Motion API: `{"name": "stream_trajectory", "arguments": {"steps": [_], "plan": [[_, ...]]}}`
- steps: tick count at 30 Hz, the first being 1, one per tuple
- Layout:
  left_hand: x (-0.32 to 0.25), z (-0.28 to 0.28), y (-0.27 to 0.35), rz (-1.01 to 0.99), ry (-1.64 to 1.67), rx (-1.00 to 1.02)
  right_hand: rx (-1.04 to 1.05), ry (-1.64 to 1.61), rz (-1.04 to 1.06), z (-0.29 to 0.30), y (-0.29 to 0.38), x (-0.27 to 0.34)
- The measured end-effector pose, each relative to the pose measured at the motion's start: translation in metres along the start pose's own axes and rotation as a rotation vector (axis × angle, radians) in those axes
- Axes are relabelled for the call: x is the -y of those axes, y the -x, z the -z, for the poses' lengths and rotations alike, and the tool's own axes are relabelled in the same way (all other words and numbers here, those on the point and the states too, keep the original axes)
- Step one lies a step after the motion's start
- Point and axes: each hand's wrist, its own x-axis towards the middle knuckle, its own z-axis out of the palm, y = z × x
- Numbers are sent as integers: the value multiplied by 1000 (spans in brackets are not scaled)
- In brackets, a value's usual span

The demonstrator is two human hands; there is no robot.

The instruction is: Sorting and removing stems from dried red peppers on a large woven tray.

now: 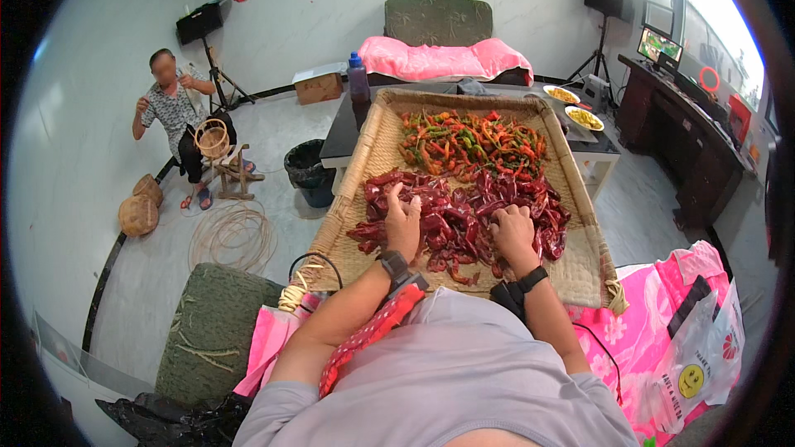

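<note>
A rectangular woven bamboo tray (582, 276) lies before me, its far part over a low table. Dark red dried chili peppers (456, 223) are spread across its nearer half. Beyond them is a patch of smaller orange, red and green chili peppers (475, 143). My left hand (402, 223) rests at the left of the dark red peppers, its thumb and a finger apart. On the right side of the same peppers is my right hand (514, 233), fingers curled down into them. The right fingertips are hidden, so whether they pinch a pepper is unclear.
Under the tray's far end stands a black-topped table (340, 130) with a bottle (358, 77) and plates of food (585, 118). A lined bin (308, 167) is left of it. Farther left, a seated person (177, 99) works near a basket (212, 138) and coiled strips (233, 236).
</note>
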Motion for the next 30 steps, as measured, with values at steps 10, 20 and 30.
{"name": "stream_trajectory", "arguments": {"steps": [10, 20, 30], "plan": [[-2, 5, 2, -26, -227, 66, 139, -36, 81, -2, 5, 5], [-6, 6, 3, -60, -132, 87, 226, -105, -30, 4, -8, 5], [-14, 6, 6, -115, -24, 173, 90, -343, -165, 23, -7, -2]]}}
